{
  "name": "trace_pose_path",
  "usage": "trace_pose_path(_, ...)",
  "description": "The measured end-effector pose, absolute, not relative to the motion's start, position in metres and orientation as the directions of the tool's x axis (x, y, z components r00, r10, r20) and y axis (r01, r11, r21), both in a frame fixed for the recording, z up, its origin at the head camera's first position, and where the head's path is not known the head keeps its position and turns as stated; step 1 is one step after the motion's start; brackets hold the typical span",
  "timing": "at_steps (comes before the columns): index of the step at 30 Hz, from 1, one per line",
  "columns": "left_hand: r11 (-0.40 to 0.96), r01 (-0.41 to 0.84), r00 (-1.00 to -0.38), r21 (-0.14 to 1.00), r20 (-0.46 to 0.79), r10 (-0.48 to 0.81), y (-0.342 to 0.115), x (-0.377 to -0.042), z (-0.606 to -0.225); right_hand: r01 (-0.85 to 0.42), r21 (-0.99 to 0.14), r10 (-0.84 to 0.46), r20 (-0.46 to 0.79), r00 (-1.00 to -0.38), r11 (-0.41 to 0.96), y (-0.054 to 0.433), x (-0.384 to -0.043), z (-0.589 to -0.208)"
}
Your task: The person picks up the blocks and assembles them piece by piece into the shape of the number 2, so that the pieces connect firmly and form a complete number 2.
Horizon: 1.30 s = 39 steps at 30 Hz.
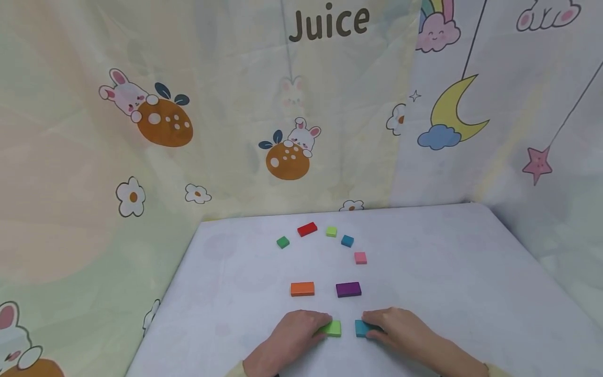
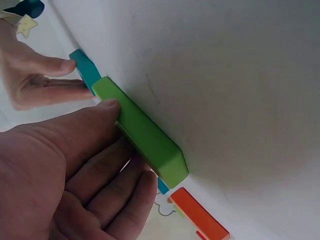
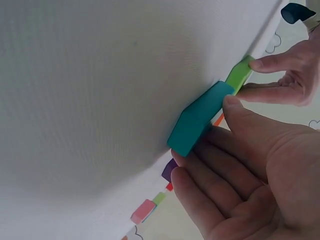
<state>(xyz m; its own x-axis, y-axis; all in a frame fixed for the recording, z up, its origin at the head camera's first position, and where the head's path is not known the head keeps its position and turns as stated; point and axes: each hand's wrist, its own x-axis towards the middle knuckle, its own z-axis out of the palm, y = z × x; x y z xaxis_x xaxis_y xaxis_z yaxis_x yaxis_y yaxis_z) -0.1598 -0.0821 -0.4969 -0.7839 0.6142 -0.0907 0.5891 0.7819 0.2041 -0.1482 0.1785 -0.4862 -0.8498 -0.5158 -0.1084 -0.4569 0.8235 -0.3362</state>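
Near the table's front, my left hand (image 1: 300, 335) pinches a light green block (image 1: 334, 329) between thumb and fingers. To its right, my right hand (image 1: 400, 331) holds a teal block (image 1: 361, 328) the same way. Both blocks lie on the white table with a small gap between their facing ends. In the left wrist view the thumb presses the near side of the green block (image 2: 142, 132). The right wrist view shows the thumb against one end of the teal block (image 3: 200, 117). The fingers partly cover both blocks in the head view.
Just beyond the hands lie an orange block (image 1: 302, 289) and a purple block (image 1: 348, 289). Farther back, a green cube (image 1: 282, 242), red block (image 1: 307, 229), light green cube (image 1: 332, 231), blue cube (image 1: 347, 241) and pink cube (image 1: 360, 258) form an arc. A printed curtain (image 1: 226, 131) hangs behind.
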Motion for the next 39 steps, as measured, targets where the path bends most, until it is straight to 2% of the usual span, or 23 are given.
trace_pose_path(16,0.8,0.56,-0.813,0.215,-0.042,0.58,-0.061,-0.173,-0.498,-0.467,-0.329,-0.509,-0.049,-0.859,0.821,0.177,-0.164,-0.49)
trace_pose_path(39,0.795,0.558,-0.817,0.237,-0.014,0.577,-0.048,-0.184,-0.499,-0.479,-0.316,-0.512,-0.023,-0.859,0.819,0.176,-0.172,-0.493)
